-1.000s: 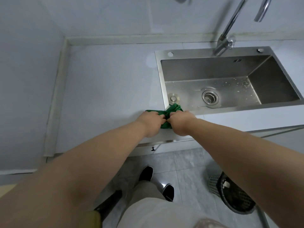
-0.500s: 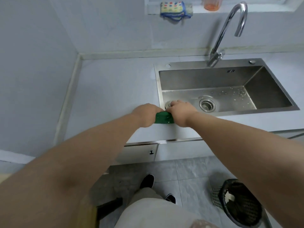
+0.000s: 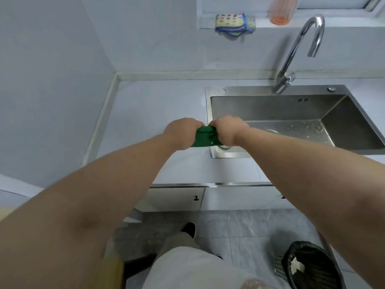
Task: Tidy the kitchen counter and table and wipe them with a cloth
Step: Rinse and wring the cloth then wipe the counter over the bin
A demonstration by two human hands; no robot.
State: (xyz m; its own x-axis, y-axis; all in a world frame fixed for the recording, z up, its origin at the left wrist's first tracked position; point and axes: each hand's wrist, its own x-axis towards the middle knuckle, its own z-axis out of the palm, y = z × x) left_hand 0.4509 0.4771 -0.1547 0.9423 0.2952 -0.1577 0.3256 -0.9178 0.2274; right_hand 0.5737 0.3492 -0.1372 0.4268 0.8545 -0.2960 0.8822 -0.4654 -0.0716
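A bunched green cloth (image 3: 205, 138) is gripped between both fists at the sink's front left corner. My left hand (image 3: 182, 132) holds its left end and my right hand (image 3: 228, 130) its right end, knuckles almost touching. The cloth hangs above the edge where the pale counter (image 3: 154, 113) meets the steel sink (image 3: 270, 107). Most of the cloth is hidden inside my fists.
A curved chrome tap (image 3: 298, 53) rises behind the sink, whose floor carries white specks. On the window ledge lie a patterned cloth (image 3: 233, 22) and an orange cup (image 3: 281, 11). Walls close the counter at left and back. A black bin (image 3: 312, 268) stands on the floor.
Both hands have kept hold of the green cloth and moved away from the counter's front edge toward the sink's corner, with the cloth squeezed tighter. The camera has tilted up, showing the ledge.
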